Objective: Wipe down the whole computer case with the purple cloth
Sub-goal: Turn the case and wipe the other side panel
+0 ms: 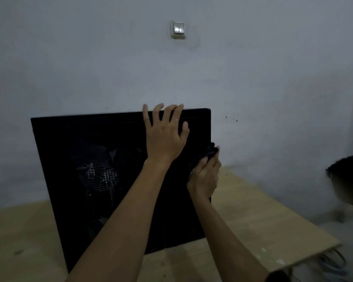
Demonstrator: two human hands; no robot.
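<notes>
Standing upright on the table (243, 216), the black case (102, 151) shows a perforated vent. The left hand (163, 137) lies spread on its top edge. The right hand (205, 176) grips the dark cloth (209, 150) against its right side.

computer case (102, 151): black, with a silvery perforated mesh patch
cloth (209, 152): looks almost black in the dim light; purple not discernible
table (253, 216): pale tan wood, a few white specks near its right edge
wall (253, 68): grey-blue
light switch (178, 29): off-white
</notes>
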